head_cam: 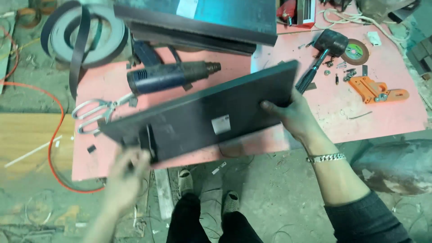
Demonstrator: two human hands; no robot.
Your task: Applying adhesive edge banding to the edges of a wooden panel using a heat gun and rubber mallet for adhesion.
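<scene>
Both hands gripped dark panel (202,114): left hand (128,173) at 7 o'clock corner, right hand (292,117) at 3 o'clock edge; heat gun (168,75) lay at 12 o'clock on pink table (360,112)

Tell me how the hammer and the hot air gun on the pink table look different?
The rubber mallet is all black with a chunky round head on a thin handle; the heat gun has a fat blue body and a dark metal nozzle. The mallet lies on the right side of the pink table, beyond the right hand; the heat gun lies left of middle, beside the scissors. Both lie flat, and neither hand touches them.
</scene>
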